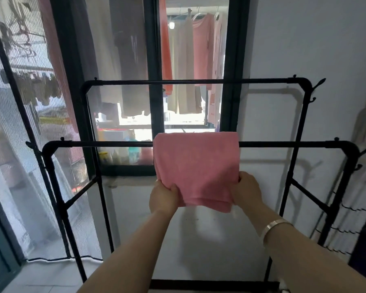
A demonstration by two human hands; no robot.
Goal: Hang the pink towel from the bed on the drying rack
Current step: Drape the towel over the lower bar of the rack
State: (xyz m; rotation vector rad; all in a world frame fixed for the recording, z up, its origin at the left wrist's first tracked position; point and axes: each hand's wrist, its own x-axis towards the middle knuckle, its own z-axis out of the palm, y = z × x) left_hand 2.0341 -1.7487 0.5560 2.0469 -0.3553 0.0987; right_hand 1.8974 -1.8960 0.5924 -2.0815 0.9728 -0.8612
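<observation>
The pink towel (195, 166) is draped over the near top bar of the black metal drying rack (89, 143), right of the bar's middle. Its front half hangs down toward me. My left hand (164, 197) pinches the towel's lower left corner. At the lower right corner, my right hand (246, 192) grips the hem; a silver bangle sits on that wrist. Both arms reach forward from the bottom of the view. The bed is out of view.
The rack has a second, higher bar (178, 82) behind, hooks on its right posts (317, 85) and cross braces on both sides. A dark-framed window (154, 60) with clothes hanging outside stands behind. A mesh curtain (19, 123) hangs left, a white wall (304, 39) is at right.
</observation>
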